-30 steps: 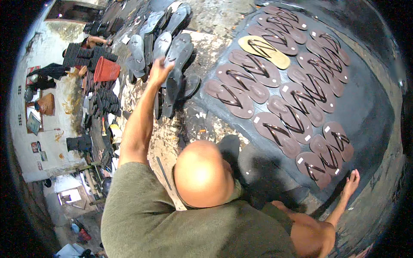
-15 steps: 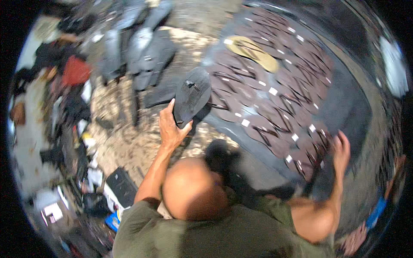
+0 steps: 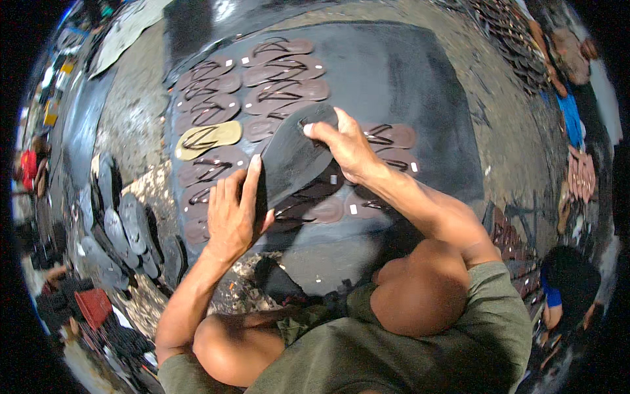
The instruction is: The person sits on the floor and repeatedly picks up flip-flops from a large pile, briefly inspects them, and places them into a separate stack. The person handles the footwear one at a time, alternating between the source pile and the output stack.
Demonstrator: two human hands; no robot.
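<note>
Between my two hands is a black flip-flop sole (image 3: 294, 161), tilted over the dark mat (image 3: 453, 118). My left hand (image 3: 230, 213) is closed on its lower left edge, fingers up along the side. The other end is gripped by my right hand (image 3: 344, 144), its thumb pressed on the sole beside a small hole. Under and beyond the sole, brown flip-flops with dark straps (image 3: 285, 69) lie in rows, many with small white tags. One yellow flip-flop (image 3: 209, 140) lies among them on the left. The sole and my hands hide part of the rows.
Several grey soles (image 3: 123, 226) lie on the ground to the left, near a red piece (image 3: 94, 308). Dark footwear (image 3: 508, 46) is heaped at the far right. Another person's hand (image 3: 581, 172) shows at the right edge. My bent knees (image 3: 423, 285) are close below my hands.
My right hand has come from the mat's right side to grip the sole's upper end. My left hand still holds the sole. The view has swung right.
</note>
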